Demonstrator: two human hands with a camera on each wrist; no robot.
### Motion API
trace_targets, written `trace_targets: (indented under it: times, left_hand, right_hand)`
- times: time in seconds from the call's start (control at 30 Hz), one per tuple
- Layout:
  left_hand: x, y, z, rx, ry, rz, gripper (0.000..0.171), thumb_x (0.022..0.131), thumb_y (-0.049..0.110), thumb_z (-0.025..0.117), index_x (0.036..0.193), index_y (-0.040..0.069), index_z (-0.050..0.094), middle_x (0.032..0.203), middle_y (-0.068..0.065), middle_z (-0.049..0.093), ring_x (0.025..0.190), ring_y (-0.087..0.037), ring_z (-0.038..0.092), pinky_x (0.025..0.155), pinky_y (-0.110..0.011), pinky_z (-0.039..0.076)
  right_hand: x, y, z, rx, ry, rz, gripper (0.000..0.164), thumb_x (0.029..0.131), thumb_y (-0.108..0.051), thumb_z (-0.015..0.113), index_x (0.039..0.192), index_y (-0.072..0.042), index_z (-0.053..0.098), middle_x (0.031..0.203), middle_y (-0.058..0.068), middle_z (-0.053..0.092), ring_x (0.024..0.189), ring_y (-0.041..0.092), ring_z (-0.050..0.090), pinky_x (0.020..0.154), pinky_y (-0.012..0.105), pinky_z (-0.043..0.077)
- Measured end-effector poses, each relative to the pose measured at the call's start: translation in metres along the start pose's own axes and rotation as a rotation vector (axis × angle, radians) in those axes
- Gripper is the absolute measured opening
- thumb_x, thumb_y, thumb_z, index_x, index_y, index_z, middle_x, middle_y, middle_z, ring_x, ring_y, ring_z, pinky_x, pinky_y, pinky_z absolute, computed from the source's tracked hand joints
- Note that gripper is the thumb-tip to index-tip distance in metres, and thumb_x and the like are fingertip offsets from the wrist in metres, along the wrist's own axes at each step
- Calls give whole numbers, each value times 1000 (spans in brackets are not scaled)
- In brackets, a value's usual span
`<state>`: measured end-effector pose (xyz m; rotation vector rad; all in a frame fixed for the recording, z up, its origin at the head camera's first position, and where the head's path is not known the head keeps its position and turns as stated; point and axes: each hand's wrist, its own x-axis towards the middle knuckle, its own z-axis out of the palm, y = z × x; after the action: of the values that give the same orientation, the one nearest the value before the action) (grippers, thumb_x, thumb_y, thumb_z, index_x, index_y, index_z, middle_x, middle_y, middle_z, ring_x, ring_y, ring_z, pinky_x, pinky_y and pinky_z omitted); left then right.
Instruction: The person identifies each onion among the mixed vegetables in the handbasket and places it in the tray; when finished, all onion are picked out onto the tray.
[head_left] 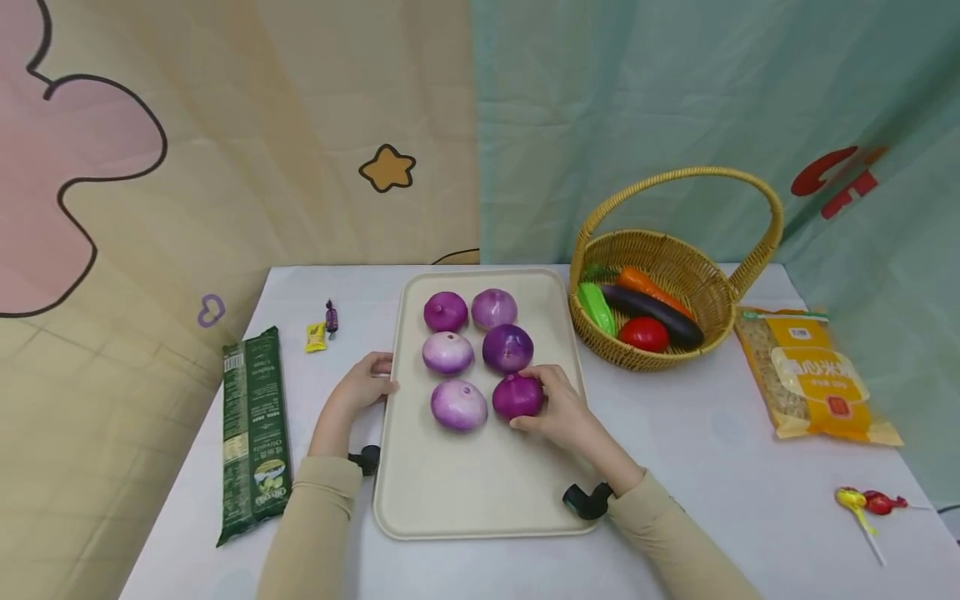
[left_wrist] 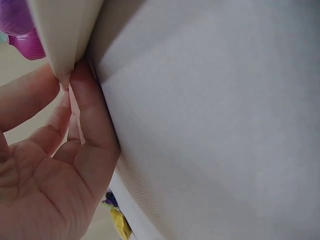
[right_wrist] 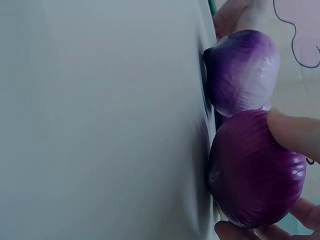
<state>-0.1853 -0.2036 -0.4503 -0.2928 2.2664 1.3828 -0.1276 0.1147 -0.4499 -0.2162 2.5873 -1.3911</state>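
Note:
Several purple onions stand in two columns on a cream tray (head_left: 480, 500). My right hand (head_left: 561, 410) grips the front right onion (head_left: 516, 397) between thumb and fingers; in the right wrist view that dark onion (right_wrist: 257, 170) fills the grasp, low against the tray. Left of it sits a paler onion (head_left: 458, 406). Behind are another pale onion (head_left: 447, 353) and a dark one (head_left: 507, 348), with two more onions at the back. At the tray's left edge, my left hand (head_left: 365, 382) pinches the rim (left_wrist: 62, 60), thumb on one side and fingers on the other.
A wicker basket (head_left: 637, 360) with an eggplant, tomato, carrot and green pepper stands at the back right. Near it lies an orange-and-clear grain bag (head_left: 817, 375). Two lollipops (head_left: 862, 504) lie front right. On the left are a green packet (head_left: 255, 433) and two wrapped candies (head_left: 316, 337).

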Motion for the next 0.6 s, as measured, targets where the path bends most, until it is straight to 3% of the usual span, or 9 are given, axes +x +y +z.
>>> trace_targets:
  times: [0.33,0.6]
  left_hand:
    - [-1,6,1,6,1,4,59,92,-3,55,147,-3,34,137,-25,46,118,-35,54,102,-44,50]
    - [4,1,4,68,-17,26,58,91,-1,55,146,-3,35,137,-26,46,123,-39,53,101,-44,51]
  right_hand:
    - [-3,-1,5,-89,0,-20,88,74,-11,85,147,-3,36,142,21,44,131,38,48,110,54,41]
    - [-12,-1,3,-93,1,-9,88,74,-12,85,148,-6,38,142,18,44,121,34,52,105,52,46]
